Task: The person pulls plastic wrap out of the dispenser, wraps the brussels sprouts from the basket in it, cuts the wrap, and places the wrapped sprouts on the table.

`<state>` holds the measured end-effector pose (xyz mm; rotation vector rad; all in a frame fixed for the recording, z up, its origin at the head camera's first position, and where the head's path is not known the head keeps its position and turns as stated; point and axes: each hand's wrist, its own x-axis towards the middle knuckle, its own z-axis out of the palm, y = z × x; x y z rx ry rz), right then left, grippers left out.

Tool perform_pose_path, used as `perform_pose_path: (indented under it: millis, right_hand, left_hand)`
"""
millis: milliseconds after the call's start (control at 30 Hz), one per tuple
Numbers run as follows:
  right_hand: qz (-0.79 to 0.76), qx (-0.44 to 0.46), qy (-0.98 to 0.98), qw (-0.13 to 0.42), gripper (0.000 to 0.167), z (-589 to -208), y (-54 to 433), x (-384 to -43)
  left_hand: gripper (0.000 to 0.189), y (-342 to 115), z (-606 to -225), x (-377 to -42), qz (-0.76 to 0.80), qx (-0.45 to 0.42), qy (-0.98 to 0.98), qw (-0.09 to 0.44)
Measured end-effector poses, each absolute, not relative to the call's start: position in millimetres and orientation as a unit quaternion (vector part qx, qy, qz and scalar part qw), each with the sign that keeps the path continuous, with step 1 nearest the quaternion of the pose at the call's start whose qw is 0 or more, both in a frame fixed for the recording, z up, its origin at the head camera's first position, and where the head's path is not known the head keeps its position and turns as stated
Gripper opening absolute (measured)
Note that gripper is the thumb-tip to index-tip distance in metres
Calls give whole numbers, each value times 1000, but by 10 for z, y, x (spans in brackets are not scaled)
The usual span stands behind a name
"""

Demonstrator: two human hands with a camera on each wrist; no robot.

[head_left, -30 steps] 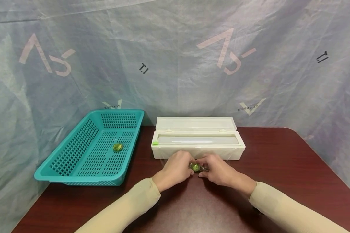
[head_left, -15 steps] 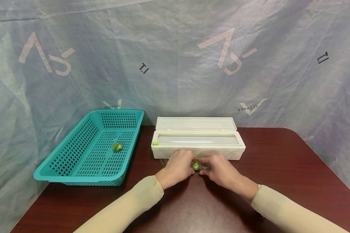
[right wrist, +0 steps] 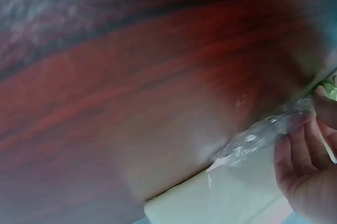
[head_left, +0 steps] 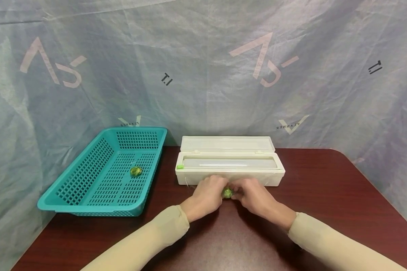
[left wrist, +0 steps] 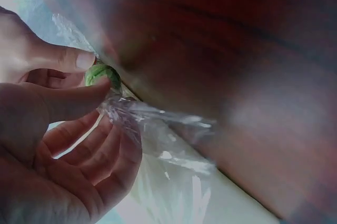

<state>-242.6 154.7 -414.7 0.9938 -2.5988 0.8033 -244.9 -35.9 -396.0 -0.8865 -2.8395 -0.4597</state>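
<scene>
In the head view a small green Brussels sprout (head_left: 227, 193) sits between my two hands, just in front of a white cling film box (head_left: 230, 177). My left hand (head_left: 208, 194) pinches it from the left, thumb on its side in the left wrist view, where bunched clear film (left wrist: 158, 119) trails from the sprout past the fingers. On the other side my right hand (head_left: 252, 195) has thumb and fingers at the sprout, with crumpled film (right wrist: 258, 137) spreading beside them in the right wrist view. The fingers hide part of the sprout.
The box's lid (head_left: 227, 144) is raised, showing the film roll (head_left: 230, 162) and a green slider (head_left: 180, 166). To the left stands a teal basket (head_left: 140, 207) holding one wrapped sprout (head_left: 135, 171). A printed cloth (head_left: 203, 75) hangs behind the dark red table (head_left: 325, 188).
My right hand has shifted slightly left, closer in to the sprout, and the twist of film that showed at its fingertips is now hidden. The left hand has barely moved.
</scene>
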Motion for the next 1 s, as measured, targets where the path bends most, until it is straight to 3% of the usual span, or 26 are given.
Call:
perform_pose_path:
  millis: [267, 1000]
  right_hand:
    - [268, 355, -885, 135, 22, -4138, 1569, -2408]
    - [289, 356, -883, 96, 17, -4149, 1546, -2451]
  left_hand:
    - [24, -403, -3935, -2443, -146, -303, -939, 73]
    - [20, -436, -3978, -2513, -167, -328, -928, 62]
